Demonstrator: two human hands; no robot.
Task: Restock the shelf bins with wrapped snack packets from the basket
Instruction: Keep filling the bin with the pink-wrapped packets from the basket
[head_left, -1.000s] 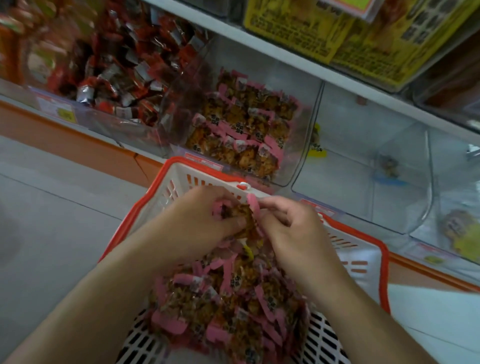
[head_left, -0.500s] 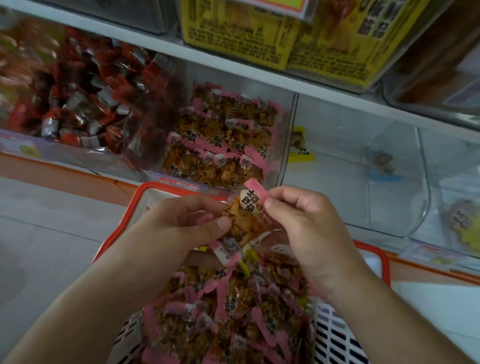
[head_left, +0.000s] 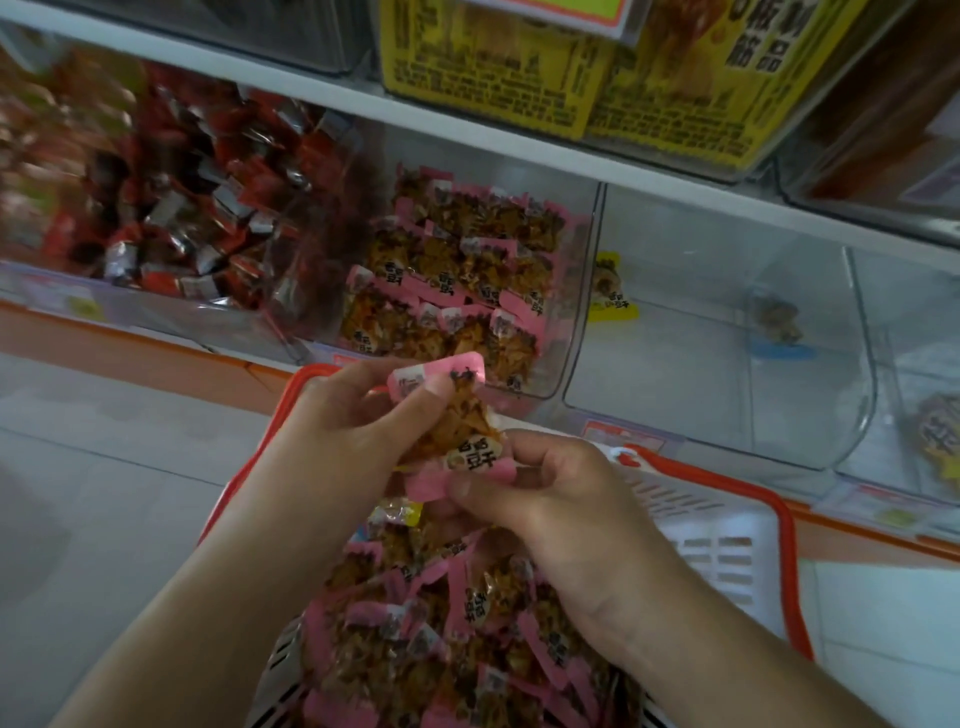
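Observation:
A white basket with a red rim (head_left: 737, 525) sits below me, heaped with pink-edged snack packets (head_left: 457, 634). Both hands hold a small bunch of these packets (head_left: 452, 421) above the basket. My left hand (head_left: 343, 441) pinches the upper pink end with thumb and fingers. My right hand (head_left: 561, 499) grips the lower end. Just beyond stands a clear shelf bin (head_left: 576, 291) partly filled with the same pink packets (head_left: 457, 270).
Left of that bin, another clear bin holds red and silver wrapped snacks (head_left: 171, 208). To the right is a nearly bare clear bin (head_left: 727, 343) with a yellow packet (head_left: 610, 291) beside it. Yellow boxes (head_left: 597, 78) stand on the shelf above. Grey floor lies at left.
Both hands have lifted the packets out of the basket heap and up toward the pink-packet bin. The view has shifted closer to the shelf.

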